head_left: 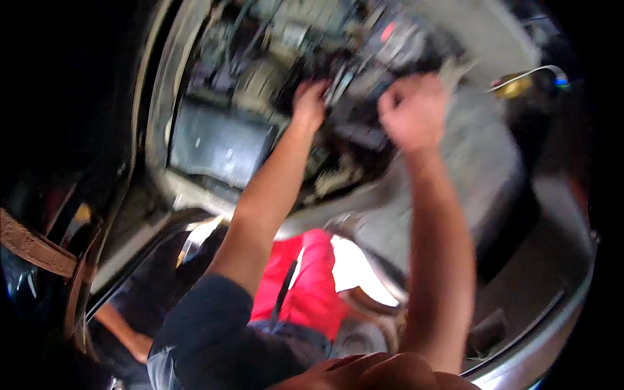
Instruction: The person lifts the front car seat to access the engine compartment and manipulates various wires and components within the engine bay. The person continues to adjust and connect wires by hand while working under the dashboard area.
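Both hands are in the open engine bay (221, 140), the left hand (309, 104) with fingers curled on dark cables (344, 81) at its centre, the right hand (414, 110) fisted just beside them, contents blurred; a hard tug could probably snap a connector.

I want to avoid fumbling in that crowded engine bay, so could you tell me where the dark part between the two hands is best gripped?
The picture is blurred, so this is tentative. The dark part looks best taken at its two ends, where the left hand and right hand already reach it, coming from the near edge of the engine bay; other parts crowd its far side.
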Motion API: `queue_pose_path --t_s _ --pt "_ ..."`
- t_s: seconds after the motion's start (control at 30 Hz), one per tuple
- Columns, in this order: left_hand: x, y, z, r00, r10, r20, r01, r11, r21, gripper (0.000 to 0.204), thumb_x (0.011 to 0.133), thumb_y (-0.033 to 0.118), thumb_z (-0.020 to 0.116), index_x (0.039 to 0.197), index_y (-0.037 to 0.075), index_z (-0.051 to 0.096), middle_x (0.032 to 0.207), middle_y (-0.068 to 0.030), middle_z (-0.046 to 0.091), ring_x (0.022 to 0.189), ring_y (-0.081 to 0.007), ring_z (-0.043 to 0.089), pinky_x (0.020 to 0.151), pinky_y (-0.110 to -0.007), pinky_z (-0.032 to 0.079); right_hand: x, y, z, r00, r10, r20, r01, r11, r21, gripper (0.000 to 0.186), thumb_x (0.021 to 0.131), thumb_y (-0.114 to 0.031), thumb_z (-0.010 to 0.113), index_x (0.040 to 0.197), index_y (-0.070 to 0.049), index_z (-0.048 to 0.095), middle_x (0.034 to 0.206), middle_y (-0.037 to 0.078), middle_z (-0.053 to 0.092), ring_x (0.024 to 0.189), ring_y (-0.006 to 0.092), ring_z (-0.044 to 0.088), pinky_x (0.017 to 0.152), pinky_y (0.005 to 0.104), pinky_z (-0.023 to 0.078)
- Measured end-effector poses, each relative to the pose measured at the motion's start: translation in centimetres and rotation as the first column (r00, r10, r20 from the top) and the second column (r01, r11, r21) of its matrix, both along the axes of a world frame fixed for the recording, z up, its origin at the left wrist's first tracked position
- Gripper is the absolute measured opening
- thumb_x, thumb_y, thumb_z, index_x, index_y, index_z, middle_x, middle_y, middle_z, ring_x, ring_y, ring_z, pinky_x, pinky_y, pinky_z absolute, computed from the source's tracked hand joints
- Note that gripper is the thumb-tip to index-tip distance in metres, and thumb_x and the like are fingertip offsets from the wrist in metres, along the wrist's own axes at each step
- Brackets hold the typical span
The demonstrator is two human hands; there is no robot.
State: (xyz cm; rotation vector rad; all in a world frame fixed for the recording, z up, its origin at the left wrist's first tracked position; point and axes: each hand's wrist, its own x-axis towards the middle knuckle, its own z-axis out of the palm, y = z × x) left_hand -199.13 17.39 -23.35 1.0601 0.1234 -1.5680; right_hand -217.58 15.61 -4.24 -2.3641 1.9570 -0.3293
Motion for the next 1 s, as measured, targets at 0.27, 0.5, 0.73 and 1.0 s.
queue_pose_path --t_s 0.27,0.5,0.73,1.0 --pt "2.5 -0.5 -3.9 0.977 0.036 0.211 -0.058 0.994 0.098 0.024 0.091 -0.001 0.064 0.105 0.011 0.048 0.104 -0.0102 0.067 0.090 -0.0224 0.067 0.071 -0.032 0.048 1.2 -1.6 1.8 0.989 0.064 0.130 -0.053 0.995 -0.084 0.021 0.075 -0.023 0.062 0.071 -0.005 0.071 0.082 0.010 0.068 0.096 0.0257 0.061 0.108 0.0416 0.037" --pt "3.0 -1.6 -3.7 0.995 -0.035 0.088 0.015 0.976 0.219 0.021 0.093 0.004 0.062 0.111 0.010 0.054 0.099 -0.0107 0.069 0.087 -0.0197 0.066 0.060 -0.029 0.045 0.9 -1.6 1.1 0.990 0.059 0.125 -0.055 0.998 -0.040 0.020 0.074 -0.022 0.061 0.069 -0.004 0.070 0.081 0.011 0.069 0.092 0.0259 0.063 0.106 0.0420 0.038" --pt "3.8 0.4 -4.7 0.966 -0.135 0.222 0.095 0.978 0.183 0.021 0.089 -0.001 0.060 0.109 0.004 0.060 0.098 -0.0102 0.069 0.090 -0.0236 0.066 0.077 -0.035 0.050 1.6 -1.0 0.7 0.988 0.077 0.137 -0.069 0.996 -0.063 0.017 0.074 -0.020 0.064 0.070 -0.006 0.071 0.081 0.010 0.068 0.093 0.0271 0.062 0.102 0.0418 0.040" --pt "2.5 -0.4 -3.4 0.971 -0.092 0.219 0.028 0.960 0.279 0.011 0.086 0.003 0.058 0.097 0.006 0.061 0.089 -0.0071 0.064 0.078 -0.0225 0.059 0.075 -0.036 0.047 1.4 -1.4 0.0 0.994 0.093 0.055 -0.087 0.991 -0.100 0.015 0.076 -0.020 0.064 0.076 -0.007 0.072 0.087 0.008 0.071 0.097 0.0255 0.062 0.102 0.0411 0.041"
